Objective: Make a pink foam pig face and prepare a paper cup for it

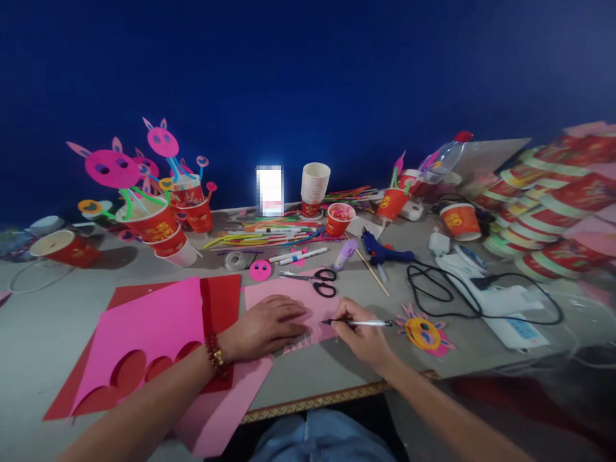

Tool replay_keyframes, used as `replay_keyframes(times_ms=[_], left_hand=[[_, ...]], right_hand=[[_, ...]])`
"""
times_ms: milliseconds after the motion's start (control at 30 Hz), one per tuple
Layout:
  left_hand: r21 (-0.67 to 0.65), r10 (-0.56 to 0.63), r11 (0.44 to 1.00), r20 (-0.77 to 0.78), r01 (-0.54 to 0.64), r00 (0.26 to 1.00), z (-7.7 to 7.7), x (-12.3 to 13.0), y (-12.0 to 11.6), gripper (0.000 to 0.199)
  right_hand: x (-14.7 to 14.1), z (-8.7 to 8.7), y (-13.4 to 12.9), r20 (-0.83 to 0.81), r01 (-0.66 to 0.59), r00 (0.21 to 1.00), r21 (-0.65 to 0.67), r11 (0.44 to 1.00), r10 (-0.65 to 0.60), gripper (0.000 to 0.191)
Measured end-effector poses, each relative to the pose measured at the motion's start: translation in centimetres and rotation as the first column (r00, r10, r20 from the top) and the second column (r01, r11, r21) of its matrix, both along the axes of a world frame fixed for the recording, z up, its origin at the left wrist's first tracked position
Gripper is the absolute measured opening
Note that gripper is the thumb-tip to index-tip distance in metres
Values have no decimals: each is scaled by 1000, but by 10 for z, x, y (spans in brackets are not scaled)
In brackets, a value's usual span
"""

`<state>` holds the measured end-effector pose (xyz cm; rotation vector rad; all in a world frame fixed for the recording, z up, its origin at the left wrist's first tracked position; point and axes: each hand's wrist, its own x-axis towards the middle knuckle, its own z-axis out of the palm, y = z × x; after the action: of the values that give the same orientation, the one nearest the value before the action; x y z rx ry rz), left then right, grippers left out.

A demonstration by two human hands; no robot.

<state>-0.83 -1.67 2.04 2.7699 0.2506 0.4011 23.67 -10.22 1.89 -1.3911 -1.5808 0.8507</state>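
Note:
My left hand [264, 326] lies flat, palm down, on a light pink sheet [269, 292], its fingers stretched toward the right. A beaded bracelet is on that wrist. My right hand [359, 330] is closed round a pen [370, 323], whose dark tip points left at the pink sheet, near its right side. Black-handled scissors [323, 282] lie on the back part of the sheet. Left of my left hand, a hot pink sheet [149, 321] with curved cut-outs rests on red paper [224, 295].
Paper cups with pink faces [158, 215] stand at the back left, near pipe cleaners [240, 239]. A blue glue gun [385, 250], a black cable [433, 312] and a power strip [459, 279] lie right. Stacked cups [558, 199] fill the far right. Orange discs [423, 333] lie beside my right hand.

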Motion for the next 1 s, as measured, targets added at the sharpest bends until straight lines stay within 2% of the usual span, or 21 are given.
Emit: replay_keyframes(times_ms=[167, 367, 1000], left_hand=[[10, -2, 1000, -28, 2, 1000, 0, 0, 0, 34], [7, 5, 1000, -50, -5, 999, 0, 0, 0, 35], [-8, 11, 1000, -46, -11, 999, -1, 0, 1, 36]], right_hand=[[-3, -8, -2, 96, 44, 994, 99, 994, -54, 15], [-2, -8, -1, 131, -6, 991, 108, 994, -8, 15], [-3, -6, -1, 151, -6, 989, 129, 992, -13, 15]])
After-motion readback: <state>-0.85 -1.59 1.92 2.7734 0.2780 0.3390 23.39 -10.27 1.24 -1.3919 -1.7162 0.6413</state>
